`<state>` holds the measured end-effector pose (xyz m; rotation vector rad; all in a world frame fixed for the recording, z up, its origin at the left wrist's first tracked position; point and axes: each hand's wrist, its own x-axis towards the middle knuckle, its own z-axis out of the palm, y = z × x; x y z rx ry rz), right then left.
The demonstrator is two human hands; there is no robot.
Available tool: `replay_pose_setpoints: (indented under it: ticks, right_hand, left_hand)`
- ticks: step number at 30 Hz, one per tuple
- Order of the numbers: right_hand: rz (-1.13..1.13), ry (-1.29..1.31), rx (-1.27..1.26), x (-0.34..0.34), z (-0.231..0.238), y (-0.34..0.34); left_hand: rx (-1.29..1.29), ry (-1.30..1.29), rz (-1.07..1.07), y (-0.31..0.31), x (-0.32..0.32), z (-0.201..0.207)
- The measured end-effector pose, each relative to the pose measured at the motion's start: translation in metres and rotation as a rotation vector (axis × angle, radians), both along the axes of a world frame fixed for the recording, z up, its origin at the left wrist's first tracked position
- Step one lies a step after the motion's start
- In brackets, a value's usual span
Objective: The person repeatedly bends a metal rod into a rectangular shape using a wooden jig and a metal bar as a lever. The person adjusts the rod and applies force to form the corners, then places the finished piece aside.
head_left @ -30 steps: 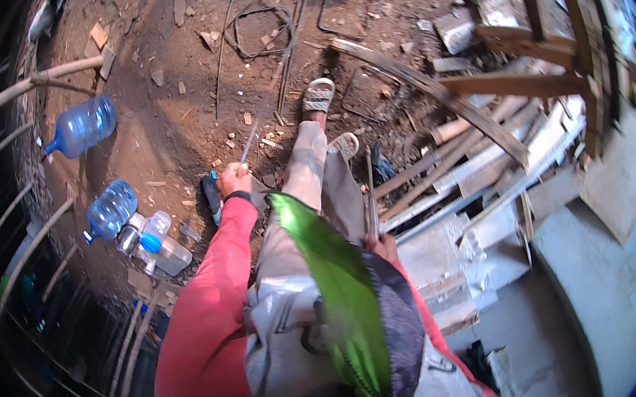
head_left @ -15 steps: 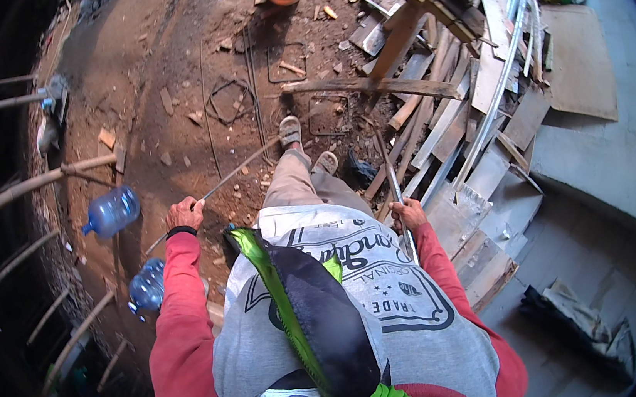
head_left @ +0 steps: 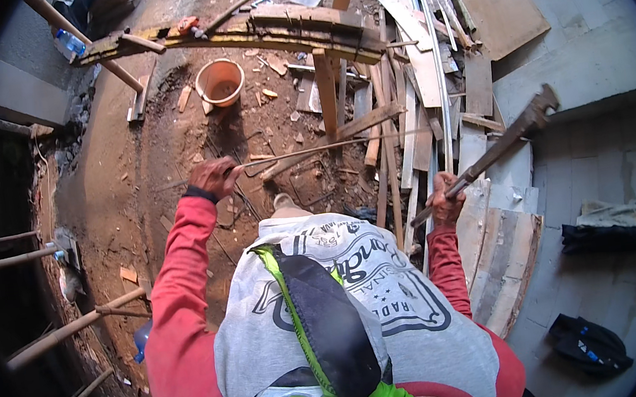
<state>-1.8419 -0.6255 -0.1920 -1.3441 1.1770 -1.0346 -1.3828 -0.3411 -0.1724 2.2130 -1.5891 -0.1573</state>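
My left hand (head_left: 216, 178), at mid-left, is closed round a thin steel rod (head_left: 305, 152). The rod runs rightward across the view, and its right part is smeared by motion. In my right hand (head_left: 446, 199) is a long steel bar tool (head_left: 504, 142), gripped near its lower end. It slants up to the right and ends in a notched, two-pronged head. Below the rod, bent thin rods (head_left: 315, 174) lie on the dirt, partly covered by it.
A wooden bench (head_left: 239, 38) with a post (head_left: 326, 93) stands ahead. Behind it sits an orange bucket (head_left: 220, 82). Loose planks (head_left: 386, 106) and long metal channels (head_left: 436, 54) lie on the right, beside grey tiles (head_left: 562, 165). A black bag (head_left: 589, 344) rests there. Wooden poles (head_left: 76, 326) stick out at left.
Both hands have risen. The rod has swung from slanting at my left to nearly level in front, and the bar tool now points up to the right. The view has shifted forward.
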Motion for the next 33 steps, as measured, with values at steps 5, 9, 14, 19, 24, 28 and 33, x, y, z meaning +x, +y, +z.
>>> replay_pose_setpoints:
  ticks: [5, 9, 14, 19, 24, 28, 33]
  right_hand:
    - [0.001, 0.571, -0.927, 0.043, 0.024, -0.047]
    - [0.195, 0.577, -0.377, 0.072, 0.049, -0.060]
    - [0.530, 0.620, -0.384, 0.065, 0.036, -0.099]
    - [0.456, 0.920, -0.431, 0.100, 0.048, -0.158]
    - [0.390, 0.563, -0.455, 0.130, 0.020, -0.284]
    - [0.462, 0.343, -0.254, 0.154, 0.014, -0.357]
    - [0.490, 0.415, -0.232, 0.193, 0.008, -0.404]
  left_hand:
    - [-0.047, -0.154, -0.316, -0.088, 0.038, 0.051]
    - [-0.119, -0.158, -0.436, -0.119, 0.058, 0.072]
    - [-0.326, -0.174, -0.422, -0.157, 0.087, 0.066]
    - [-0.487, -0.287, -0.260, -0.225, 0.103, 0.051]
    - [-0.497, -0.337, 0.093, -0.321, 0.107, -0.011]
    - [-0.615, -0.313, 0.260, -0.352, 0.084, 0.004]
    - [-0.670, -0.242, 0.502, -0.332, 0.074, -0.024]
